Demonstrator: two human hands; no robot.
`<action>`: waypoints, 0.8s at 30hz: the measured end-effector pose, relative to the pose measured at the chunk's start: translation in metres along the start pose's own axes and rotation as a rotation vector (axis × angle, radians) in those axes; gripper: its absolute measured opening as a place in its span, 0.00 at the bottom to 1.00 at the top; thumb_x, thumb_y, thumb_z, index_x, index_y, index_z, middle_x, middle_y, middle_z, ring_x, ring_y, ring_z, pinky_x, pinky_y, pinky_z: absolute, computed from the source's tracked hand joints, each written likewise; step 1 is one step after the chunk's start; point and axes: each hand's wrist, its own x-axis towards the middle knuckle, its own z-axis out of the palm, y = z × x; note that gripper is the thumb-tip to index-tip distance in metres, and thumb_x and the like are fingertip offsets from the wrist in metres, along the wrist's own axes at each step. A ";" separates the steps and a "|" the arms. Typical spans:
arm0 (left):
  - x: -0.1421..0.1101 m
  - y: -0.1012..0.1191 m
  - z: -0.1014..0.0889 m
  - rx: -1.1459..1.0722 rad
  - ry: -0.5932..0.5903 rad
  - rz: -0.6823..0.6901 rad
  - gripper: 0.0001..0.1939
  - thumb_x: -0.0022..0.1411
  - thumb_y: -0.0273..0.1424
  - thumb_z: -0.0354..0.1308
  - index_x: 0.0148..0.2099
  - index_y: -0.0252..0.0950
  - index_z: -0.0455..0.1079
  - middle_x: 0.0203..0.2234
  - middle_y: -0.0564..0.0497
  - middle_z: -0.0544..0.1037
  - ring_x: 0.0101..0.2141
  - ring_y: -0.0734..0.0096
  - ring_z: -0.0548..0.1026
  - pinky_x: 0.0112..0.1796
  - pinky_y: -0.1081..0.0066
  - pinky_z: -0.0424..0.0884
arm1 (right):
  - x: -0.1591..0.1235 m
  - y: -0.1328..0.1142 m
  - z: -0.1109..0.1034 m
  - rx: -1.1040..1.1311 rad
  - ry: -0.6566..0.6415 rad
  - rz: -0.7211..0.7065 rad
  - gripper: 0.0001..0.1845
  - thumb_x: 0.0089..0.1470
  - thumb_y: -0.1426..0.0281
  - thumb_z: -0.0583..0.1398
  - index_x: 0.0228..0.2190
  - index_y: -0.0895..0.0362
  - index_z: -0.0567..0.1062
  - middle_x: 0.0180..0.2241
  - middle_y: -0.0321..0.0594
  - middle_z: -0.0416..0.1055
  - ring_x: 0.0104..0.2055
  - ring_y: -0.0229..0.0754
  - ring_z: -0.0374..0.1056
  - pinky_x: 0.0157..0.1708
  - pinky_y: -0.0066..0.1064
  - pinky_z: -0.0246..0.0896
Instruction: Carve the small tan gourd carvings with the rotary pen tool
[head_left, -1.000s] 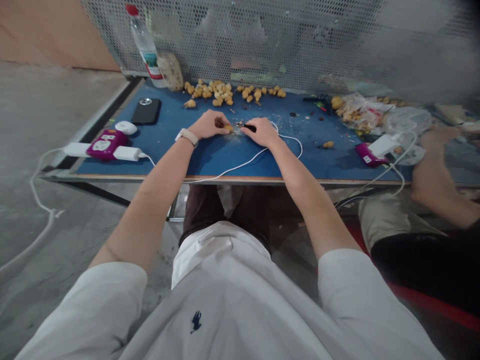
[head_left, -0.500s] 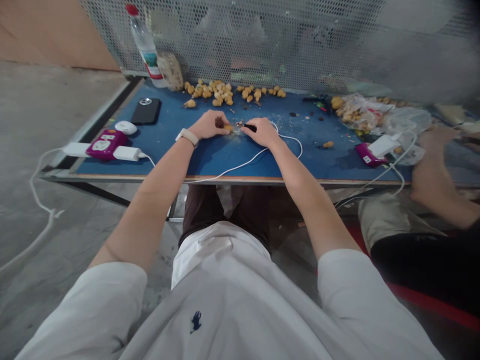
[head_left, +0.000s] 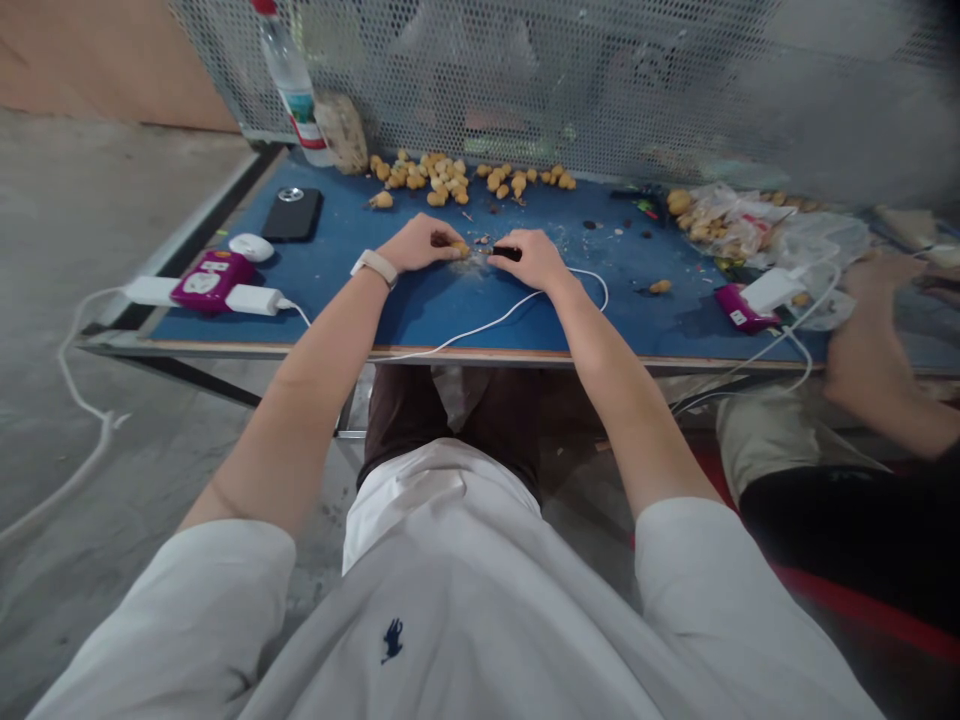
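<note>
Between thumb and fingers my left hand point(head_left: 427, 245) pinches a small tan gourd point(head_left: 460, 249) just above the table. Facing it, my right hand point(head_left: 534, 260) is closed around a black-handled tool point(head_left: 508, 253) whose thin metal tip points left at the gourd. Its exact kind is too small to make out. Pale dust and crumbs lie beneath and around the two hands. A thin white cable point(head_left: 495, 325) runs over the table near my right hand; its connection to the tool is hidden. Small gourds point(head_left: 442, 185) are heaped behind my hands.
The blue table point(head_left: 337, 310) bears a black phone point(head_left: 292, 215), a purple power adapter point(head_left: 214, 282) and a water bottle point(head_left: 296, 90) at left. Rightward are a single gourd point(head_left: 660, 287), plastic bags point(head_left: 750, 225) and another purple adapter point(head_left: 742, 305). A co-worker's arm point(head_left: 870, 340) rests farther right.
The black tool shows more plainly now, its tip pointing at the gourd, and my right hand has shifted slightly right. My left hand keeps its grip. The view has tilted slightly.
</note>
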 end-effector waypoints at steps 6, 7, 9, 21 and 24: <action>0.000 -0.003 0.000 -0.006 0.011 0.006 0.22 0.66 0.46 0.85 0.53 0.36 0.94 0.47 0.38 0.95 0.52 0.46 0.90 0.67 0.46 0.88 | -0.002 0.016 0.000 0.004 0.041 0.006 0.46 0.78 0.26 0.63 0.64 0.49 0.95 0.57 0.59 0.91 0.64 0.77 0.85 0.72 0.71 0.79; 0.000 -0.003 0.000 -0.011 0.013 0.004 0.21 0.66 0.45 0.86 0.53 0.36 0.94 0.47 0.38 0.95 0.53 0.46 0.90 0.67 0.46 0.88 | -0.001 0.017 0.000 0.007 0.046 0.004 0.45 0.78 0.26 0.63 0.64 0.49 0.95 0.57 0.60 0.91 0.63 0.77 0.85 0.71 0.72 0.79; -0.001 -0.002 0.000 -0.021 0.015 -0.002 0.21 0.66 0.44 0.86 0.53 0.36 0.94 0.46 0.39 0.95 0.55 0.44 0.90 0.68 0.45 0.87 | -0.001 0.018 0.001 0.008 0.050 0.003 0.45 0.77 0.26 0.65 0.64 0.49 0.95 0.56 0.59 0.91 0.63 0.78 0.84 0.70 0.73 0.79; 0.001 -0.003 0.001 -0.017 0.020 0.004 0.20 0.64 0.44 0.87 0.52 0.37 0.94 0.45 0.39 0.95 0.53 0.45 0.90 0.68 0.45 0.88 | 0.004 0.020 0.008 0.018 0.037 0.024 0.45 0.77 0.25 0.64 0.62 0.48 0.96 0.58 0.59 0.91 0.65 0.79 0.83 0.71 0.73 0.77; 0.002 -0.005 0.001 0.002 0.015 0.013 0.21 0.65 0.44 0.87 0.53 0.36 0.94 0.47 0.39 0.96 0.52 0.46 0.91 0.67 0.46 0.89 | 0.005 0.020 0.009 0.002 0.035 0.033 0.44 0.79 0.27 0.62 0.61 0.49 0.96 0.59 0.59 0.90 0.65 0.78 0.83 0.71 0.71 0.78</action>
